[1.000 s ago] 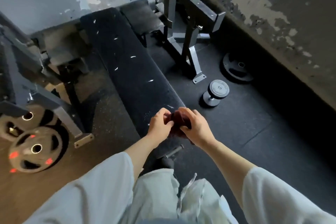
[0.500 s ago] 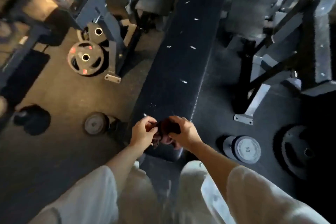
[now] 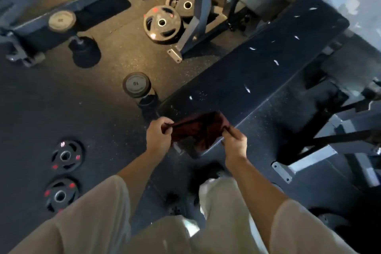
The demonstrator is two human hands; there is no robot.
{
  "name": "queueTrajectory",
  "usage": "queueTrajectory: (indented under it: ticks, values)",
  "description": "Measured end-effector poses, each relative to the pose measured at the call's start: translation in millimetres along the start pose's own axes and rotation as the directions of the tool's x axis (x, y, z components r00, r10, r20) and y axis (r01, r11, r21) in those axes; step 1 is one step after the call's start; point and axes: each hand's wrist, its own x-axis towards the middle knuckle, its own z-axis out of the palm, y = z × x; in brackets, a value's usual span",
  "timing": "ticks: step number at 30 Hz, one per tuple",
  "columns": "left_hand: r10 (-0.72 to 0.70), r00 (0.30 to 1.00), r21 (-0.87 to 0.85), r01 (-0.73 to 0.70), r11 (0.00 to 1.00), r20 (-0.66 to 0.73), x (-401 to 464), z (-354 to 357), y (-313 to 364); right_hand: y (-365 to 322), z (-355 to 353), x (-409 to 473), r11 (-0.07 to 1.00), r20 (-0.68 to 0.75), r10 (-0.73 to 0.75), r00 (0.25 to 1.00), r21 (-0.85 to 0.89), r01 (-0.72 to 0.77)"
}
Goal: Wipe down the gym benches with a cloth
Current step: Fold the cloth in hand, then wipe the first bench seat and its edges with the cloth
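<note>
Where it was bunched before, the dark red cloth (image 3: pixel 201 130) is now stretched between the left hand (image 3: pixel 158 134) and right hand (image 3: pixel 235 140), pinched over the surface's (image 3: pixel 257 72) near end.

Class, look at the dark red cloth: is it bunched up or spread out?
Spread out. The dark red cloth is stretched between the left hand and right hand, each pinching an end, above the bench.

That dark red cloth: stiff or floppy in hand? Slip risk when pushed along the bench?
Likely floppy: the cloth sags and folds between the left hand and right hand, each pinching an end. Probably light, since fingertip pinches carry it. It looks like soft fabric, so on the bench pad it would probably bunch rather than slide flat.
</note>
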Motion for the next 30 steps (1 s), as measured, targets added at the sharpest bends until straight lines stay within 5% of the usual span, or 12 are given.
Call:
queueTrajectory:
  ticks: [4,9,12,15,19,24,26,30]
  values:
    - [-0.066,0.997,-0.020,0.065,0.998,-0.037,-12,-4,-15,-5,-9,9,0.997,0.032,0.064,0.997,0.041,-0.065]
    - [-0.221,0.975,-0.272,0.210,0.939,-0.013,-9,10,-6,-36,-4,30,0.999,0.219,-0.013,0.976,0.035,0.005]
    - [-0.323,0.938,-0.556,0.335,0.761,0.123,2,38,26,-42,12,47,0.997,0.556,0.078,0.828,-0.061,-0.052]
    - [-0.397,0.889,-0.734,0.426,0.529,0.229,16,69,47,-28,24,71,0.909,0.734,0.133,0.666,-0.359,0.214]
    - [-0.445,0.874,-0.615,0.463,0.639,0.196,25,107,46,-22,16,116,0.827,0.774,0.111,0.624,-0.420,0.374]
    - [-0.470,0.847,-0.772,0.466,0.432,0.248,-3,133,33,-14,-9,142,0.713,0.842,0.273,0.465,-0.502,0.489]
    - [-0.493,0.854,-0.789,0.414,0.453,0.165,-16,147,15,-7,-12,144,0.685,0.874,0.321,0.365,-0.480,0.548]
    - [-0.557,0.806,-0.584,0.359,0.728,-0.198,-13,170,-40,33,8,144,0.535,0.899,0.093,0.427,-0.407,0.740]
